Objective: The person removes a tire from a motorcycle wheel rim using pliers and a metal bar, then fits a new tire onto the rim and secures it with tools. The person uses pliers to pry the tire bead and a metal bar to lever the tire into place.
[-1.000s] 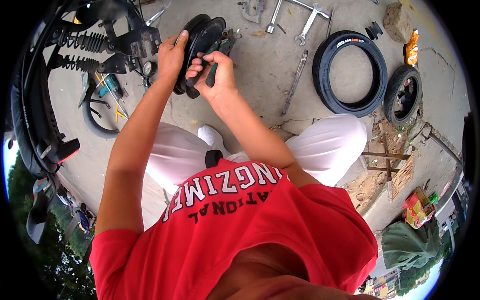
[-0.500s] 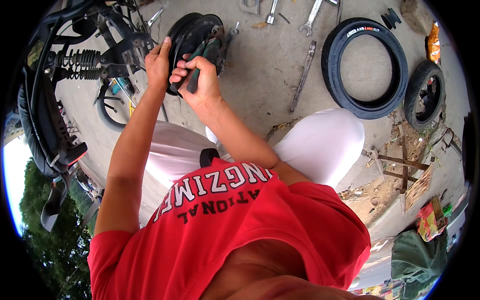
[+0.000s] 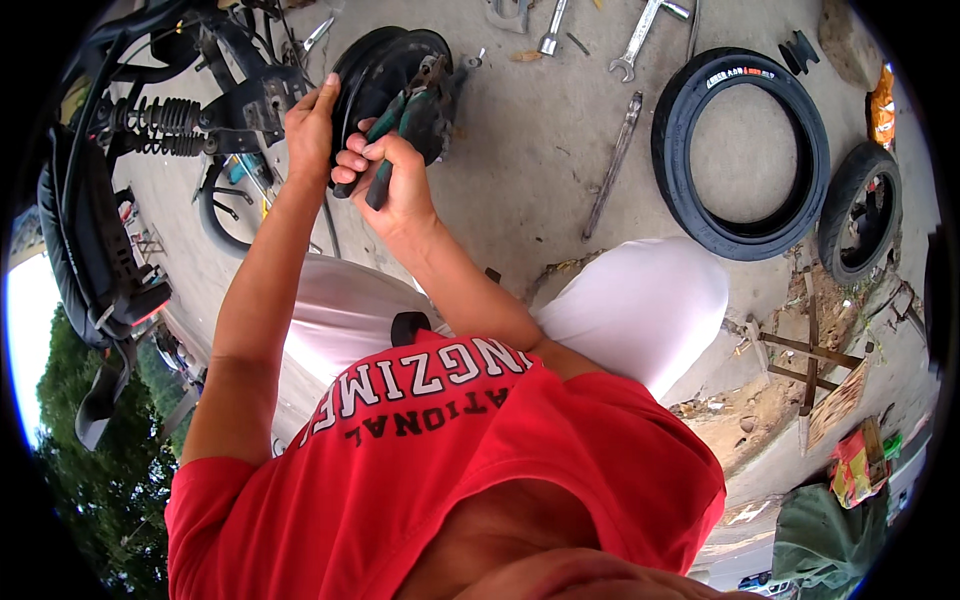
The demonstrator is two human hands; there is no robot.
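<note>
A black scooter wheel rim [image 3: 352, 85] without a tyre stands tilted in front of me, beside the vehicle frame. My left hand [image 3: 312, 130] grips its left edge, fingers closed with the thumb up along the rim. In my right hand [image 3: 398, 178] is a pair of pliers [image 3: 418, 112] with green and black handles, held by the fingers and palm. The pliers' jaws reach the dark hub area on the rim's right face. What exactly the jaws bite on is too small to make out.
At the left is the scooter frame with its coil-spring shock absorber [image 3: 158, 117]. A loose black tyre [image 3: 672, 150] lies right of centre, a smaller wheel [image 3: 832, 225] beyond it. A long metal bar [image 3: 612, 165] and a wrench [image 3: 637, 42] lie on the concrete. A wooden stool [image 3: 812, 345] is farther right.
The view has shifted slightly. The pliers' handles look a little farther apart and their jaws show more plainly against the hub. My left hand keeps its hold on the rim.
</note>
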